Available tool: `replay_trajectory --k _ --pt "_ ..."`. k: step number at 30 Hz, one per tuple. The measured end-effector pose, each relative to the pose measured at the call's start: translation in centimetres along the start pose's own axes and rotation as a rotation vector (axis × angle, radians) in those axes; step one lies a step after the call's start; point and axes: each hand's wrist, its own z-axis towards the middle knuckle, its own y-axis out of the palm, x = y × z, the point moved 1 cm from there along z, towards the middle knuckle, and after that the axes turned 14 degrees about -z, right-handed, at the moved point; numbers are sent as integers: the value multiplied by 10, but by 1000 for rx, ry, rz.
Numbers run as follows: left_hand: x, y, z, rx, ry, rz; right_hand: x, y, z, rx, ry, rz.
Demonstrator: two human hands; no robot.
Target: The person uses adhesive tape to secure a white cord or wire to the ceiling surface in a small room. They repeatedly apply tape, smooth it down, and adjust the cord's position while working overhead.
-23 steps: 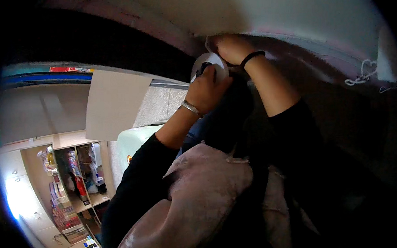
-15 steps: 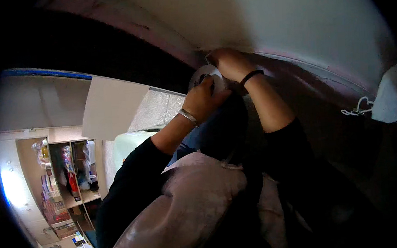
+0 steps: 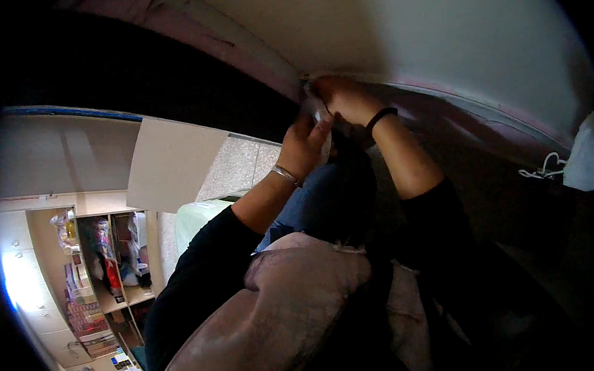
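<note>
A roll of clear or whitish tape [image 3: 319, 112] is seen almost edge-on, close to the corner where the pale wall meets the pink-edged strip. My left hand [image 3: 304, 143], with a silver bangle at the wrist, is closed round the roll, thumb along its side. Right beside it, my right hand [image 3: 348, 101] wears a dark band and has its fingers bent together at the wall's lower edge. It seems to pinch the tape near the roll; its fingertips are partly hidden in shadow.
A pale wall [image 3: 477, 35] rises beyond my hands. White cord [image 3: 544, 166] hangs at the right by a white object [image 3: 585, 153]. To the left are a pale green rounded object [image 3: 201, 221], a beige panel [image 3: 168, 162] and shelves [image 3: 103, 263] packed with goods.
The tape roll has turned from nearly face-on to edge-on as my left hand rotated and its thumb came round. My right hand stays at the corner, shifted slightly.
</note>
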Motion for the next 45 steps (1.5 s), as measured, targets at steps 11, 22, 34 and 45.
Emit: replay_trajectory --k 11,22,34,45 --pt "12 3 -1 203 60 -217 13 21 11 8 -31 -136" --pt "7 -6 29 35 -316 -423 5 26 -13 283 -43 -111" --pt "7 -10 35 76 -240 -493 16 28 -16 260 -62 -300" --pt "7 -5 37 126 -193 -302 17 49 -20 121 157 -282"
